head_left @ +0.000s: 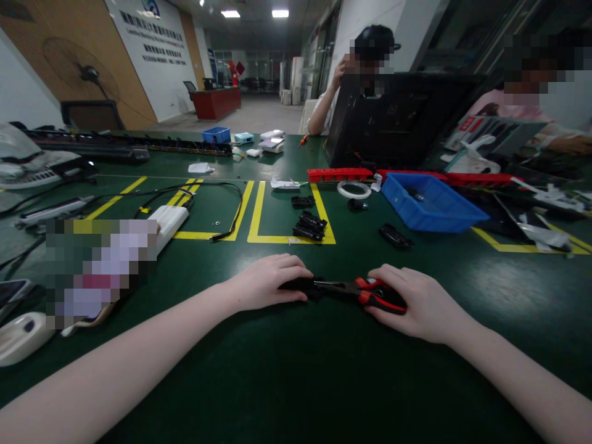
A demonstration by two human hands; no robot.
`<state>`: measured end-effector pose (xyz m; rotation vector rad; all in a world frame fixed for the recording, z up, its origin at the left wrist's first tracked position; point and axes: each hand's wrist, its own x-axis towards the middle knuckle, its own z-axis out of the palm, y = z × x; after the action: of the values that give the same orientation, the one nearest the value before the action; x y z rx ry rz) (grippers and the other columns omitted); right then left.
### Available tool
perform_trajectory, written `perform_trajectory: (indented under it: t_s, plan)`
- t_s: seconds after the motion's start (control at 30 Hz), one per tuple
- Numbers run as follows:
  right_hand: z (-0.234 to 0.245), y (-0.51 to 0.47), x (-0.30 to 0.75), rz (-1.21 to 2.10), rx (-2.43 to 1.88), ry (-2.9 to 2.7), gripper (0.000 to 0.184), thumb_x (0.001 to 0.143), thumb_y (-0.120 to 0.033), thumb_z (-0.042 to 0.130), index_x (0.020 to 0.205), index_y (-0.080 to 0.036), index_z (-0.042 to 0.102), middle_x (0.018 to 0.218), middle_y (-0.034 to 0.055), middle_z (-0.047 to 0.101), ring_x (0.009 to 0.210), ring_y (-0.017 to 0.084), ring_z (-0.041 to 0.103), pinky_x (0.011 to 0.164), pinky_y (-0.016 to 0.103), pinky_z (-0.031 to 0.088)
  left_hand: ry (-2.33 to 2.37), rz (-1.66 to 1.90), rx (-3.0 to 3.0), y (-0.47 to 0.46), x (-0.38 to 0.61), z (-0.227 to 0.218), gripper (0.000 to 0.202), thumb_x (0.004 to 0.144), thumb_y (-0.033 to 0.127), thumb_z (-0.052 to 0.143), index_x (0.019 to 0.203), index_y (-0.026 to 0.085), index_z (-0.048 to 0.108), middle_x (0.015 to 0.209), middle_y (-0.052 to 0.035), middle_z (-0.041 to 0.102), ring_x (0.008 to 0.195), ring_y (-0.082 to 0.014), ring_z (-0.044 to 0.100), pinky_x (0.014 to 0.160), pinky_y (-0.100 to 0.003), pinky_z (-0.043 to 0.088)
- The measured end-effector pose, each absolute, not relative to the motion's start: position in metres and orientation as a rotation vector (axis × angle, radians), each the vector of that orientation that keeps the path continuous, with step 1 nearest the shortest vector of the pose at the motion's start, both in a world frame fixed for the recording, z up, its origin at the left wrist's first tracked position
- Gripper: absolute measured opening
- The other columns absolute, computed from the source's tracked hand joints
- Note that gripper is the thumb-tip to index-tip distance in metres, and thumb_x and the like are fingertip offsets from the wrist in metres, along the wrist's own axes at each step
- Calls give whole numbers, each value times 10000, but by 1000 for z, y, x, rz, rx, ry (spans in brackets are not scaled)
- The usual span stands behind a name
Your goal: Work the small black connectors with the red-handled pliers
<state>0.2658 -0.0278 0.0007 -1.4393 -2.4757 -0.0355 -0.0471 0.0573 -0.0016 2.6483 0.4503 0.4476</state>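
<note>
My right hand (411, 302) is closed round the red and black handles of a pair of needle-nose pliers (365, 293). The pliers' thin jaws point left and meet a small black part (300, 284). That part is held in my left hand (272, 280), its fingers curled over the top, so most of it is hidden. Whether the jaws grip the part or only touch it, I cannot tell. Beyond my hands, several similar black parts (309, 226) lie within a yellow taped square, and another black part (395, 236) lies to the right.
A blue bin (432, 206) stands at the right, behind it a red strip (342, 175). A white ring of tape (354, 189) lies near it. On the left are a white power strip (169, 222), cables (240, 203) and a white mouse-like object (23, 336). Two people sit opposite.
</note>
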Motion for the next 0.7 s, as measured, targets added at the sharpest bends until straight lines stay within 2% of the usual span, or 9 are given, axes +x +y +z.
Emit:
perform_trajectory:
  t_s: [0.5, 0.7]
  plan:
    - [8, -30, 262, 151, -1602, -2446, 403, 802, -488, 614, 1097, -215, 585, 1025, 76, 665, 839, 220, 648, 732, 375, 504, 591, 439, 2714, 53, -43, -1, 401, 921, 335, 595, 1297, 216, 519, 1191, -72, 586, 1072, -216, 559, 932, -384, 470]
    - [16, -34, 261, 263, -1668, -2367, 457, 791, -519, 617, 1144, -230, 610, 1106, 91, 658, 1024, 274, 621, 874, 436, 492, 624, 429, 2687, 50, -40, 2, 377, 922, 346, 581, 1280, 242, 528, 1181, -59, 589, 1048, -216, 560, 934, -375, 461]
